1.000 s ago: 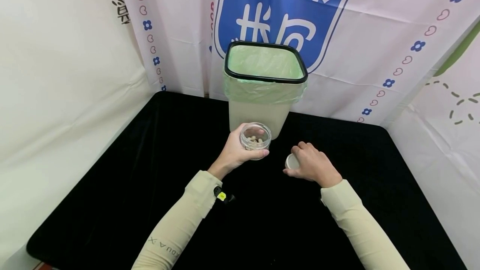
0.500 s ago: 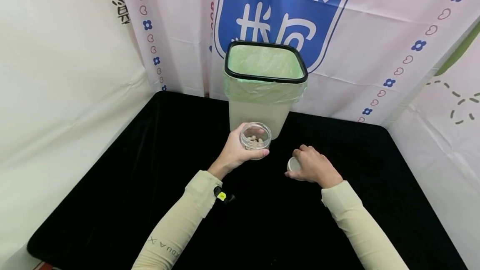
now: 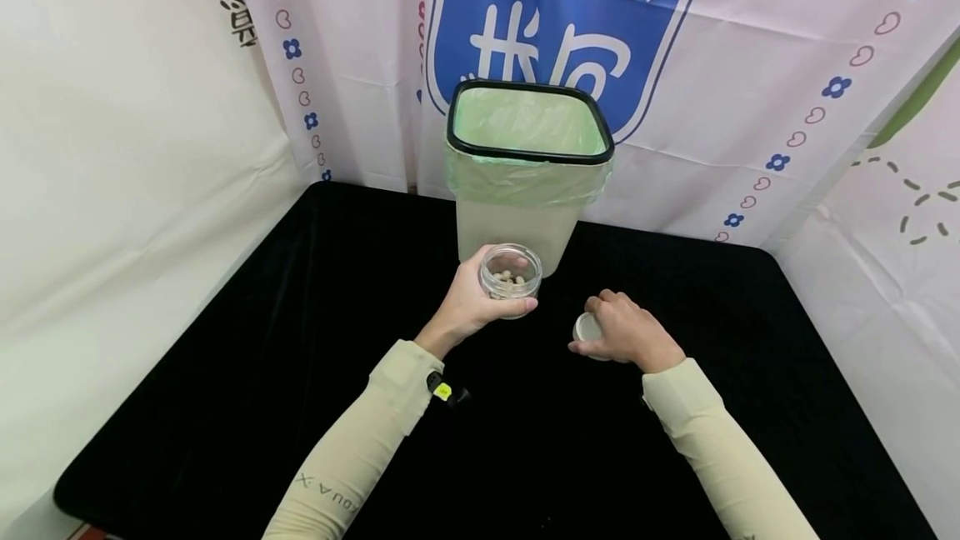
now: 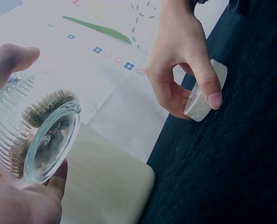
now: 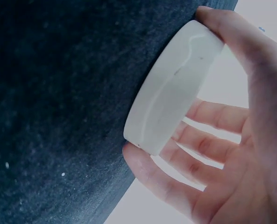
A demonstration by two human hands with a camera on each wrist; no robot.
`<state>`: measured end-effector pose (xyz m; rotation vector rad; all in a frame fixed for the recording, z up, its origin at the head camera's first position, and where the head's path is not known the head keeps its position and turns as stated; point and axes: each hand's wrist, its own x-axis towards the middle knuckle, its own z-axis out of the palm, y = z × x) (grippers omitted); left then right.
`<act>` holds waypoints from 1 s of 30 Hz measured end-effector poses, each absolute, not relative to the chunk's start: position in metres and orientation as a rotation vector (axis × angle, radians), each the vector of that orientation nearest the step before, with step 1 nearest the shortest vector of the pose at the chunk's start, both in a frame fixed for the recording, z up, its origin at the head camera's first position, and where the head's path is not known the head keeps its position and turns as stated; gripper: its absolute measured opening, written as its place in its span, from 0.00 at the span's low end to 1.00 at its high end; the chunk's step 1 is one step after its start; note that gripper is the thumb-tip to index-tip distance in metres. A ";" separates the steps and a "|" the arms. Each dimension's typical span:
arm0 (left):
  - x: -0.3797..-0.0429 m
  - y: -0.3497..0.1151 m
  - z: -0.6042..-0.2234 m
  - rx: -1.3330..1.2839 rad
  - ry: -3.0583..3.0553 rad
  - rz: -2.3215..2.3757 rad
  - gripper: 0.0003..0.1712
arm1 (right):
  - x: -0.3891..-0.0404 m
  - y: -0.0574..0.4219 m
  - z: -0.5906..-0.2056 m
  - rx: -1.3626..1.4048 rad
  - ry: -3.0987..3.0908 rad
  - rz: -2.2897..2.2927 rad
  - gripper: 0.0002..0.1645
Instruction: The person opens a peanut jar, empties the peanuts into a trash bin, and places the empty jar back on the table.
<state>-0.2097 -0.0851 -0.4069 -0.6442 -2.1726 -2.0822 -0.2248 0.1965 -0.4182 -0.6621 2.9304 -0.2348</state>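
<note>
My left hand [image 3: 467, 304] grips a clear ribbed jar [image 3: 512, 286], its uncovered mouth facing up towards the head camera. Small pale oval pieces [image 3: 507, 277] lie inside; in the left wrist view the jar [image 4: 17, 130] shows brownish contents through its wall, and their kind is unclear. To the right, my right hand [image 3: 630, 332] holds a round white lid [image 3: 587, 329] by its rim, thumb on one side and fingers on the other. Seen from the right wrist, the lid [image 5: 171, 88] stands on edge, low over the black cloth or touching it; I cannot tell which.
Behind the jar stands a pale bin [image 3: 510, 227] with a black rim and a green liner bag [image 3: 528, 182]. A black-covered table [image 3: 337, 273] lies under both hands. Printed white curtains [image 3: 360, 65] hang at the back and sides.
The right hand with the lid has shifted slightly right and towards me from a second ago, then stayed put. The left hand and jar look the same.
</note>
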 end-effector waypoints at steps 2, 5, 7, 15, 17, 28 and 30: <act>-0.210 -0.085 -0.407 -0.643 -2.178 -2.082 0.40 | -0.225 0.197 -0.418 -0.643 2.921 -0.242 0.39; -0.211 -0.085 -0.407 -0.642 -2.181 -2.081 0.40 | -0.226 0.197 -0.419 -0.618 2.909 -0.244 0.40; -0.211 -0.086 -0.407 -0.637 -2.177 -2.079 0.40 | -0.225 0.197 -0.419 -0.608 2.905 -0.242 0.42; -0.212 -0.085 -0.405 -0.639 -2.175 -2.075 0.40 | -0.227 0.198 -0.421 -0.596 2.897 -0.252 0.41; -0.212 -0.085 -0.404 -0.643 -2.174 -2.072 0.40 | -0.227 0.199 -0.420 -0.601 2.898 -0.257 0.41; -0.211 -0.090 -0.404 -0.608 -2.192 -2.056 0.39 | -0.227 0.201 -0.419 -0.605 2.881 -0.261 0.41; -0.211 -0.091 -0.404 -0.602 -2.195 -2.056 0.38 | -0.228 0.201 -0.419 -0.607 2.874 -0.255 0.42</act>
